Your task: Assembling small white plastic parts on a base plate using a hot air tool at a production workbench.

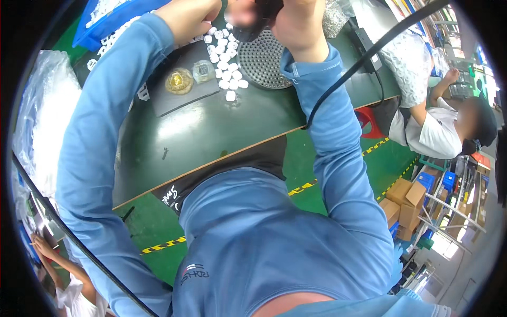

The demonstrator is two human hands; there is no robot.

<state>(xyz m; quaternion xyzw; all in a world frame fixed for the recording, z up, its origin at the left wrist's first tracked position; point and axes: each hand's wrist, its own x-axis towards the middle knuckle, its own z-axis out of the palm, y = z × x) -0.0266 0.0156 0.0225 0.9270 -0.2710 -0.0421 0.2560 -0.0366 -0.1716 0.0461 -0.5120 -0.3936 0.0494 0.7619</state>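
Note:
My left hand (196, 20) is at the top edge, partly cut off. Its visible fingers look curled in, and what they may hold is out of sight. My right hand (297, 29) is also at the top edge, its fingers hidden. Between the hands is a dark, blurred shape (257, 22) that I cannot make out. Below them lie many small white plastic pieces (224, 66), loose in a cluster. Beside these sits a round grey studded tray (261, 61), close to my right wrist. A grey mat (195, 95) bears a clear container with yellowish contents (179, 81) and a clear block-like piece (203, 71).
A dark green table (174, 140) spreads before me. A blue bin (113, 21) with white parts stands far left, and plastic bags (45, 121) lie at the left. A black cable (369, 53) crosses my right arm. Other people (430, 129) sit at right and lower left.

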